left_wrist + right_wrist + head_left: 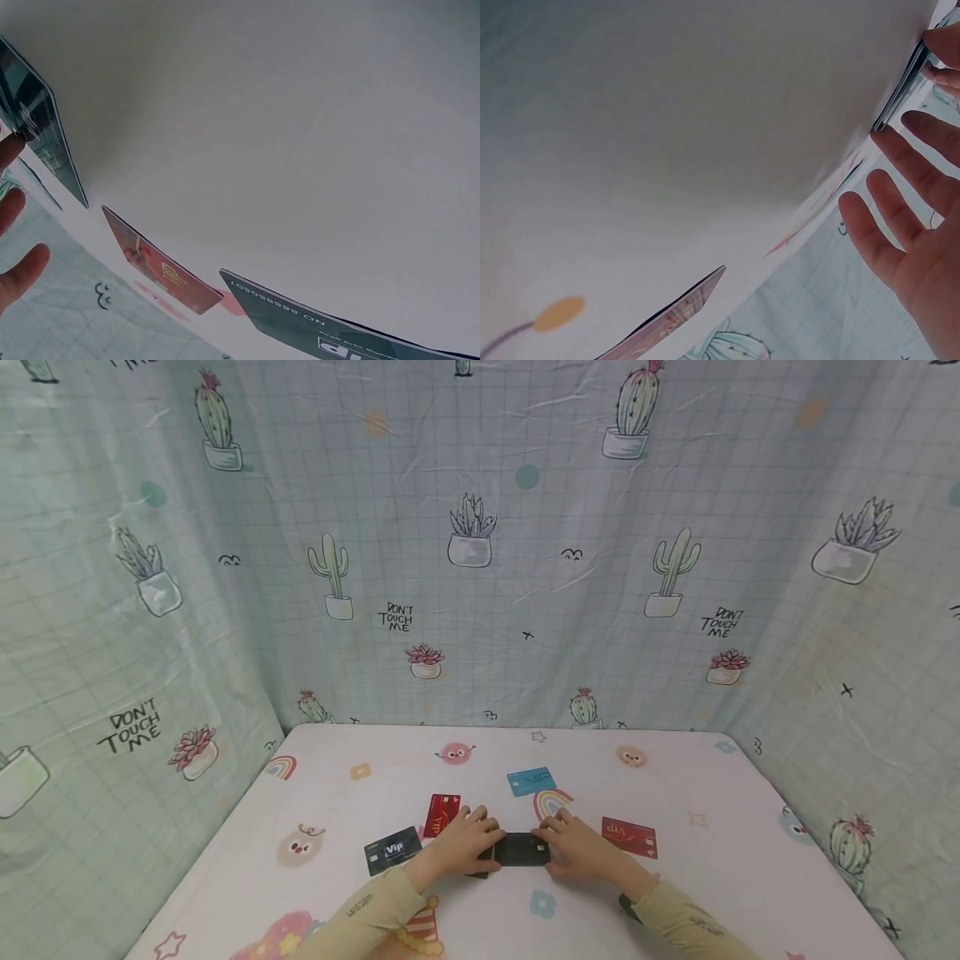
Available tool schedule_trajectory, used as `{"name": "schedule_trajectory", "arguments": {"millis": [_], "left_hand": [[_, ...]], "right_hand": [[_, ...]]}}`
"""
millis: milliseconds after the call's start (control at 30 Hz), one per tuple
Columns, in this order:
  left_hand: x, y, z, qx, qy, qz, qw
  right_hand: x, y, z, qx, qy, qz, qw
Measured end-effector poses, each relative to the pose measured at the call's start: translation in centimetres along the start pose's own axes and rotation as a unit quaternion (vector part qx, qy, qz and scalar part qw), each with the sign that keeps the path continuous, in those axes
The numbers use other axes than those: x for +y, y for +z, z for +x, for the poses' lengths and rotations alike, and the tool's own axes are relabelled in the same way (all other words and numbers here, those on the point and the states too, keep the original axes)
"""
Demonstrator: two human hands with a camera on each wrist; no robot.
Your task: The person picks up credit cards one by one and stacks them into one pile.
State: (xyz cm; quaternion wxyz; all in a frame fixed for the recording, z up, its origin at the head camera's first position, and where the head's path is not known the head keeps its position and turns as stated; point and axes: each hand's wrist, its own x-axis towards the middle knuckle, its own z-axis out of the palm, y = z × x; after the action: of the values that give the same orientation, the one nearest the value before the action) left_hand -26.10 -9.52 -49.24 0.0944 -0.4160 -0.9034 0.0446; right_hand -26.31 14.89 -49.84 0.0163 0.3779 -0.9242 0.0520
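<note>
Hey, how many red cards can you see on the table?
2: one red card just beyond the left hand, the other red card right of the right hand. More may be hidden beneath either hand.

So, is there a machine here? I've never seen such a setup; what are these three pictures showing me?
There's no machine doing the work: you see a person's bare left hand and right hand. The wide picture comes from a camera worn on the head, looking forward and down. The two dimmer, tilted ones come from cameras on the wrists, each watching one hand's work.

Cards lie on the table: a blue card, a red one and a dark Vip one to the left, another red one to the right.

The right hand pinches one end of a black card. The left hand's fingers seem to touch a dark card partly beneath them; whether they also grip the black card, I can't tell.
</note>
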Motion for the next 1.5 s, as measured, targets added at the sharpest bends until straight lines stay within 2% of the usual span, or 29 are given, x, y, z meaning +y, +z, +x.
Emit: {"name": "schedule_trajectory", "arguments": {"millis": [400, 767, 1100, 1500], "left_hand": [[-0.03, 0.08, 0.05, 0.001, 0.001, 0.001, 1.0], [-0.15, 0.29, 0.18, 0.001, 0.007, 0.008, 0.9999], [-0.4, 0.52, 0.16, 0.013, 0.022, 0.009, 0.9996], [-0.39, 0.46, 0.17, 0.021, 0.018, 0.012, 0.9995]], "right_hand": [[-0.05, 0.06, -0.06, 0.005, -0.002, 0.0, 1.0], [-0.06, -0.12, -0.02, -0.011, 0.005, 0.002, 1.0], [0.08, 0.0, 0.03, -0.009, 0.002, 0.004, 1.0], [0.02, 0.01, 0.03, -0.011, 0.008, 0.008, 1.0]]}}
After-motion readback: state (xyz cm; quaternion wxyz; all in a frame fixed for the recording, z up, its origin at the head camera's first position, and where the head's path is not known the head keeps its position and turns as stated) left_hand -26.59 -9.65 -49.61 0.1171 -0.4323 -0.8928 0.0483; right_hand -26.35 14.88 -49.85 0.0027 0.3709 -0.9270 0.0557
